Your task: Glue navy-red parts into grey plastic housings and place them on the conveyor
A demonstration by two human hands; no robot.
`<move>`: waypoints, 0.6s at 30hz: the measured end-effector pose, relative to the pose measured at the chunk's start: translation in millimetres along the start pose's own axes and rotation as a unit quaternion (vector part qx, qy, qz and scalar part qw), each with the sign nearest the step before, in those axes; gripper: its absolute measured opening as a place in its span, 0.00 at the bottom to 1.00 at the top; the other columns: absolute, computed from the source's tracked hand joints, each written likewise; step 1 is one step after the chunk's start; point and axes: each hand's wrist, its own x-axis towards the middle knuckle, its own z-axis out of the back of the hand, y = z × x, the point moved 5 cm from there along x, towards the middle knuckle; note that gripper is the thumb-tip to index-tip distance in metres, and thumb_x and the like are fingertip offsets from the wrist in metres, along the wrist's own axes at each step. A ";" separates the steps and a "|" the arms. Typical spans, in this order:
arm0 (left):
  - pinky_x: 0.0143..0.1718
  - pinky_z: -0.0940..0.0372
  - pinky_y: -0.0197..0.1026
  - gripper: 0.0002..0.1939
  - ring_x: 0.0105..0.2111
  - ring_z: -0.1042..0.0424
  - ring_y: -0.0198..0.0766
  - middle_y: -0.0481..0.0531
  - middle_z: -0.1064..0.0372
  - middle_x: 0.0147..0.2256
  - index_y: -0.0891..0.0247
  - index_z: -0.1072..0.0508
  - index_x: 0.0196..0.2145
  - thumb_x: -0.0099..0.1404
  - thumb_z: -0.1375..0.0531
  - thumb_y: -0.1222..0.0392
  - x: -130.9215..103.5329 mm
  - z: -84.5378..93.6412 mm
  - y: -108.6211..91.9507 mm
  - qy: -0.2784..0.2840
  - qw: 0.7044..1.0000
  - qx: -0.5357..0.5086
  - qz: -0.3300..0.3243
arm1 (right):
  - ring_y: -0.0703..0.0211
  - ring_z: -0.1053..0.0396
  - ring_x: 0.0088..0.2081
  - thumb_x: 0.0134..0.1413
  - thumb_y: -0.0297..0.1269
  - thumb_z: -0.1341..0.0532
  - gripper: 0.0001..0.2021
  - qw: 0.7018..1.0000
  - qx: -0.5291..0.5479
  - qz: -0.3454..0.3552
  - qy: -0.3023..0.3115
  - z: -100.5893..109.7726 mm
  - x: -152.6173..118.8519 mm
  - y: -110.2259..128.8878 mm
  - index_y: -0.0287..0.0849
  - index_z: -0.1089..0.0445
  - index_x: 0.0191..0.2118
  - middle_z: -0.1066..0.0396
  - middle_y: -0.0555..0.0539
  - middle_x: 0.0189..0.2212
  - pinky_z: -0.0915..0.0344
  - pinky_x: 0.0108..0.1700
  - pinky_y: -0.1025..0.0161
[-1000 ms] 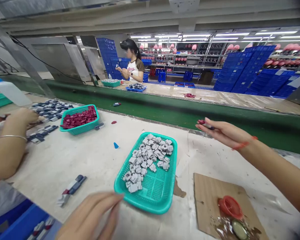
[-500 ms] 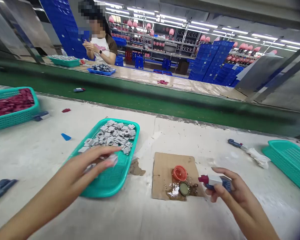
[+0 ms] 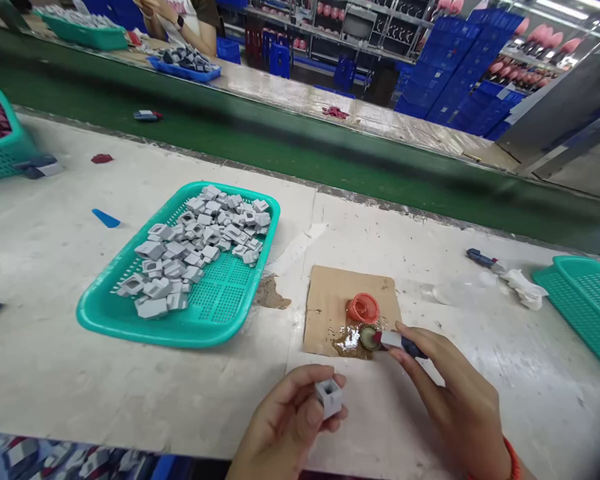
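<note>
Between the thumb and fingers of my left hand (image 3: 293,417) is a small grey plastic block (image 3: 329,397) with a square hole facing up. My right hand (image 3: 445,377) pinches a small part (image 3: 397,341) with a dark blue body, a grey middle and a dark red tip. That red tip is at a bottle cap (image 3: 369,338), which lies in a wet patch on a piece of cardboard (image 3: 347,283). Just behind the cap stands a small red cup (image 3: 364,308). To the left, a green basket (image 3: 207,333) holds many more grey blocks (image 3: 173,257).
A blue sliver (image 3: 106,218) and a dark red piece (image 3: 101,159) lie left of the basket. At the right are another green basket (image 3: 587,303), crumpled tissue (image 3: 525,288) and a blue part (image 3: 481,259). Beyond the green belt (image 3: 260,147), a person sits at the opposite bench.
My left hand has moved from the basket to the front middle with a grey block. My right hand has brought the part's red tip left to the bottle cap. The view has tilted down.
</note>
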 end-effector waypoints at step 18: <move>0.37 0.34 0.26 0.14 0.33 0.24 0.28 0.44 0.20 0.37 0.52 0.20 0.36 0.48 0.28 0.56 0.3 6.1 4.0 -0.002 0.999 0.046 -0.018 | 0.61 0.33 0.44 0.53 0.20 0.38 0.20 0.998 0.020 0.041 0.035 -3.4 7.9 2.0 0.32 0.35 0.52 0.31 0.42 0.43 0.36 0.51 0.65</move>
